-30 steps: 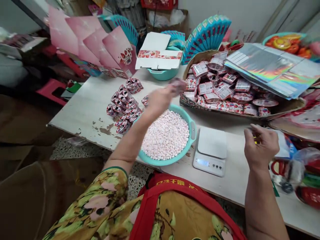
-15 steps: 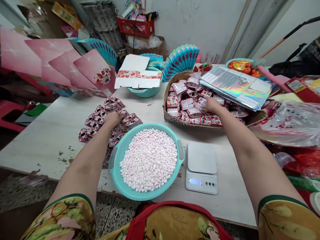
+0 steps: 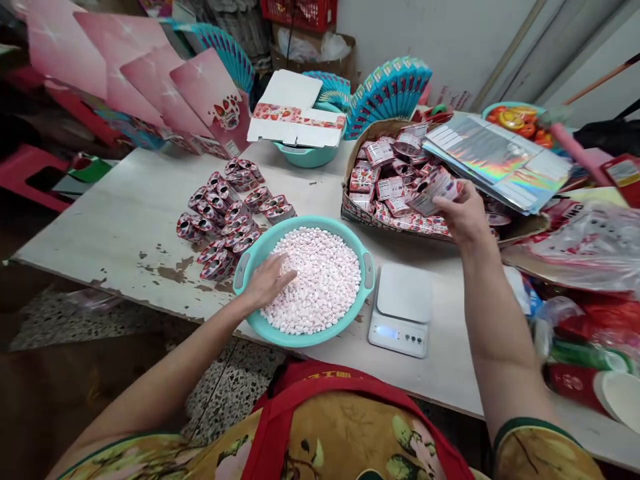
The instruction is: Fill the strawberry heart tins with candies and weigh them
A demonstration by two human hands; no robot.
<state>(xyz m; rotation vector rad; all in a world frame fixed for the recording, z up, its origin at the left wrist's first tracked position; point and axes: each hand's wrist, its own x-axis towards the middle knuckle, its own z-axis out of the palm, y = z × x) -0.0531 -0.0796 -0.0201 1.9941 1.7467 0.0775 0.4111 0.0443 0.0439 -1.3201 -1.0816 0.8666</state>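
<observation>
My left hand point(image 3: 267, 280) lies in the teal basin point(image 3: 367, 263), fingers spread on the heap of small pink and white candies point(image 3: 320, 280). My right hand point(image 3: 463, 213) is raised over the front edge of the cardboard box point(image 3: 360, 215) of red and white strawberry packets and is closed on one such packet point(image 3: 437, 190). A group of filled red packets point(image 3: 227, 213) lies on the table left of the basin. A small white digital scale point(image 3: 403, 310) sits right of the basin, its pan bare.
Pink printed cards point(image 3: 150, 80) and teal fanned cards point(image 3: 390, 90) stand at the back. A flat white box point(image 3: 295, 110) rests on a second teal bowl. Holographic sheets point(image 3: 495, 157) overlap the cardboard box. Plastic bags and clutter point(image 3: 590, 267) crowd the right side.
My left hand has moved from the filled packets into the basin of candies. My right hand has lifted out of the cardboard box with a packet in it.
</observation>
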